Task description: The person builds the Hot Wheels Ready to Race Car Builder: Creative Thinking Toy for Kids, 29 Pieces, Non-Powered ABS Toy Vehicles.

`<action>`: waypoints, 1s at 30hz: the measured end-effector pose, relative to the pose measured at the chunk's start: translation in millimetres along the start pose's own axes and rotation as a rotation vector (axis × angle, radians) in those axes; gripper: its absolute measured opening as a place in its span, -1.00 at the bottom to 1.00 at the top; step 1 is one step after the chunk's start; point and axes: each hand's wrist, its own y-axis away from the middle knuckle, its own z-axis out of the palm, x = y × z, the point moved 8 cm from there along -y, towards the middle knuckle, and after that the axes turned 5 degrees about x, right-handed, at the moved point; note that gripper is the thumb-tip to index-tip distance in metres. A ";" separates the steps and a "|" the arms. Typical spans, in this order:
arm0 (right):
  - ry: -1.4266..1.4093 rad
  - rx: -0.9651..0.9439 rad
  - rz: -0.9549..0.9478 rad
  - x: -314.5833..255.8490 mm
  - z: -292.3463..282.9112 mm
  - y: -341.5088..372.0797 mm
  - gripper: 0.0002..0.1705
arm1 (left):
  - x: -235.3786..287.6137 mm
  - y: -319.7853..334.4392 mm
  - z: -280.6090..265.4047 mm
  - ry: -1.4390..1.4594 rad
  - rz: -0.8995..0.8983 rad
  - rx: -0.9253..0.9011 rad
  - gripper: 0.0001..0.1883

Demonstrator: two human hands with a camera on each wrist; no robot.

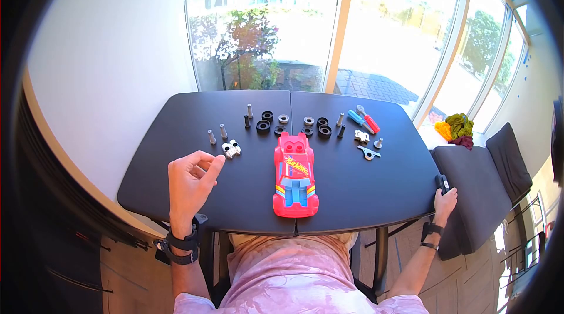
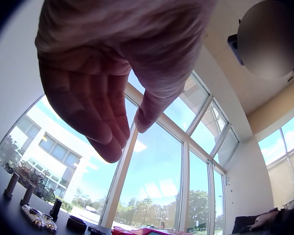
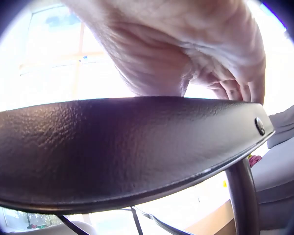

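Head view: the black handheld device (image 1: 442, 183) sits at the right edge of the table (image 1: 364, 196); the right hand (image 1: 447, 201) appears clamped round its near end, though the right wrist view does not show it. Hazard 1: device falls to the floor; cause – a loosened grip at the table edge. Hazard 2: grey pegs (image 1: 211, 136) topple; cause – narrow footing and a low sweep of the left hand (image 1: 191, 181), which hangs near them, holding nothing, thumb and fingertips apart. Appearance: device dark and compact, with a small pale mark; white part (image 1: 231, 149), just beyond the left hand, glossy, with two dark round openings. Outward: the red toy car (image 1: 295, 176) rests mid-table, blue-trimmed with yellow lettering; black wheels (image 1: 263, 127) lie beyond it.
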 end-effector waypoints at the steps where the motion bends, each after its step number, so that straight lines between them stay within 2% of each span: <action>1: -0.011 -0.021 0.011 2.5 1.6 -1.1 -0.28 | 0.4 0.2 0.7 0.001 0.002 -0.001 -0.70; 7: 0.013 0.076 -0.014 -7.0 -17.1 -1.5 0.15 | 0.7 -0.2 0.0 -0.010 -0.010 -0.009 -0.71; 11: -0.146 0.223 -0.168 -61.1 -66.2 0.3 0.17 | -3.3 -1.1 -1.2 0.005 -0.030 0.009 -0.72; 14: -0.298 0.215 -0.250 -124.5 -114.4 20.7 0.16 | 0.1 -1.3 2.1 0.066 -0.034 0.012 -0.56; 17: -0.496 0.111 -0.339 -179.8 -132.9 48.2 0.13 | -9.7 0.2 8.9 0.060 -0.058 -0.055 -0.31; 20: -0.714 -0.109 -0.335 -227.1 -133.5 79.8 0.11 | -19.6 0.5 16.3 0.038 -0.089 -0.120 -0.22; 22: -0.853 -0.314 -0.299 -259.4 -141.7 107.7 0.10 | -22.7 1.0 18.9 0.024 -0.103 -0.142 -0.20; 26: -0.948 -0.501 -0.366 -303.7 -143.4 153.7 0.08 | -29.8 0.7 22.7 0.056 -0.114 -0.137 -0.28; 30: -0.968 -0.648 -0.402 -327.7 -134.9 187.9 0.07 | -35.0 3.1 33.2 0.043 -0.140 -0.180 -0.26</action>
